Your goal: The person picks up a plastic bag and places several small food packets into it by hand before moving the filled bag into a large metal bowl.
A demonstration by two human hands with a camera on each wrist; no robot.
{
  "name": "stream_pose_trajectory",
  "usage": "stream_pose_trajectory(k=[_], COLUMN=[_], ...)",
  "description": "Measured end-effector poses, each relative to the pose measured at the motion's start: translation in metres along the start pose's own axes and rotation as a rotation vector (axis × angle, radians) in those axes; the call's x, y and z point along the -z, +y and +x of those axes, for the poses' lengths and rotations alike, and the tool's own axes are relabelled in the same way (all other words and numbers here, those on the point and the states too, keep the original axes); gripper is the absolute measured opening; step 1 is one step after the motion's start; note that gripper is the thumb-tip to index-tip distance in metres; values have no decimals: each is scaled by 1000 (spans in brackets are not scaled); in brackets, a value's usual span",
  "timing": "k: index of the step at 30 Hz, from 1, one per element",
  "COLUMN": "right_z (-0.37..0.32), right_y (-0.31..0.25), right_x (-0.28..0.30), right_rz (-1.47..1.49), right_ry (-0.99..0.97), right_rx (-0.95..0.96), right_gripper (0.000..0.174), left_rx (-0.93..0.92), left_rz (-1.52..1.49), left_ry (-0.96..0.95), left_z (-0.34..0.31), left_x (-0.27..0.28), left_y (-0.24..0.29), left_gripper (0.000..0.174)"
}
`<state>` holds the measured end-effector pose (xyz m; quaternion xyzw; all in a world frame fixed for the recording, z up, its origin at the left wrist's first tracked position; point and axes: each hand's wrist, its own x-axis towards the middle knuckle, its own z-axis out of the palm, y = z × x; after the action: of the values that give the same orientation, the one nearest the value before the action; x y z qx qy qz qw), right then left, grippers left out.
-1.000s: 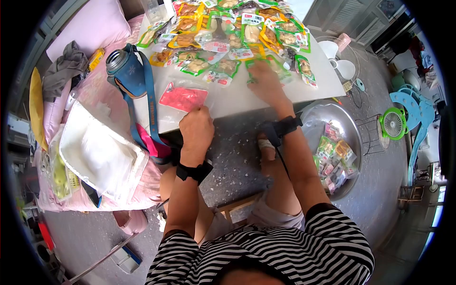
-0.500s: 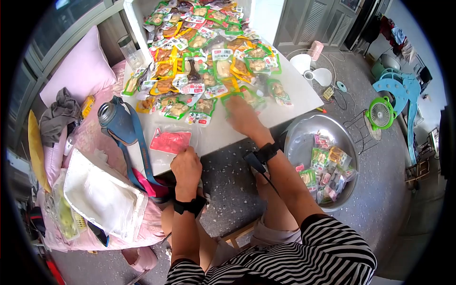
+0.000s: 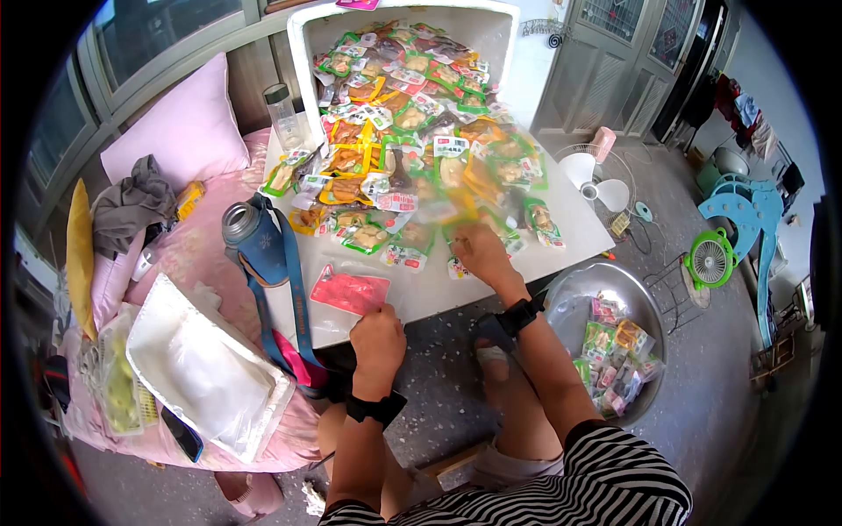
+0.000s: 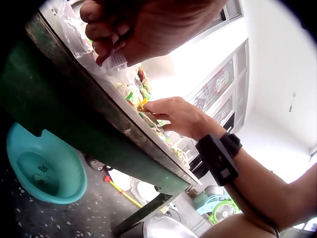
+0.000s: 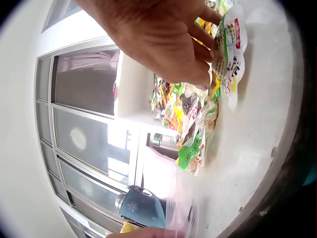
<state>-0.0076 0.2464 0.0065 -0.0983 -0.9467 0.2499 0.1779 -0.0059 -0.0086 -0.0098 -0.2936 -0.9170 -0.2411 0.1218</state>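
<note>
My left hand (image 3: pixel 378 344) pinches the near edge of a clear plastic bag (image 4: pixel 79 37) at the table's front edge. A pink-red panel (image 3: pixel 349 290) shows on the bag, which lies on the tabletop. Over the front of a heap of small food packets (image 3: pixel 361 158), my right hand (image 3: pixel 481 254) has its fingertips pinching a yellow-edged packet, blurred in the head view. The right wrist view shows the fingers (image 5: pixel 200 42) bent beside a green-and-white packet (image 5: pixel 233 54), partly hiding the packets behind.
Behind the heap, a white foam box (image 3: pixel 303 79) lies on its side. A blue bottle (image 3: pixel 263 245) with a strap stands left of the bag. Right of the table, a metal basin (image 3: pixel 653 316) on the floor holds several packets. A foam lid (image 3: pixel 197 368) lies on the bed.
The head view has shifted, showing more of the foam box. My right hand has moved from resting over the front packets to pinching one, with the yellow packet blurred. My left hand still holds the bag.
</note>
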Motion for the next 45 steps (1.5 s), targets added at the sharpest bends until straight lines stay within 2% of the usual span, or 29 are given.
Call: stream_pose_trajectory(k=[3,5,7,10,13,14,16,19,20,23,24,26,28,30,31,34,37,38,41,42,45], right_z=[38,70,96,157,201,214,242,274,284,316,317,319,318,327,331,329,301,286,238,236,251], right_y=[11,18,12,9,15,14,29,34,34,54,39,37,55,82,90,98,79,71,31,31,36], right_x=[-4,12,28,35,30,29,14,-9,-13,-24,-7,-3,-2,-7,-5,13,21,21,39,41,40], right_rz=[80,94,835,1088,1192,1219,973,1014,1125,666,398,-42,-379,-430,-452,-318,-283,-221,-2,45,482], right_ry=[298,147,26,82,39,28,-14,24,57,328,443,618,752,691,661,459,557,740,689,772,620], right_rx=[24,87,-35,-39,30,-36,92,49,-8,76,-107,-283,-266,-126,-56,-24,122,329,140,178,-21], right_gripper=[16,19,25,23,22,19,28,26,20,19,20,24,28,28,28,29,23,19,25,27,29], left_rx=[-4,-9,-8,-11,1,9,19,29,30,118,113,103,98,96,94,98,88,83,78,64,37], left_rz=[-1,-3,4,0,-10,-14,-13,-8,-7,-120,-134,-169,-172,-182,-186,-173,-171,-174,-169,-151,-103], left_ry=[10,16,1,-8,-28,-35,-58,-99,-112,-168,-168,-169,-177,-180,-178,-164,-143,-135,-106,-109,-118], left_z=[0,0,0,1,1,1,2,1,2,5,5,6,7,8,9,9,10,9,6,4,2], left_x=[2,2,1,2,6,7,7,7,7,10,12,16,19,18,18,19,19,19,14,13,14], left_y=[1,1,0,-1,1,2,2,-1,-1,1,1,1,0,1,1,1,1,1,2,2,4], left_gripper=[7,8,8,8,9,9,10,9,9,15,15,13,12,11,10,10,10,10,11,11,10])
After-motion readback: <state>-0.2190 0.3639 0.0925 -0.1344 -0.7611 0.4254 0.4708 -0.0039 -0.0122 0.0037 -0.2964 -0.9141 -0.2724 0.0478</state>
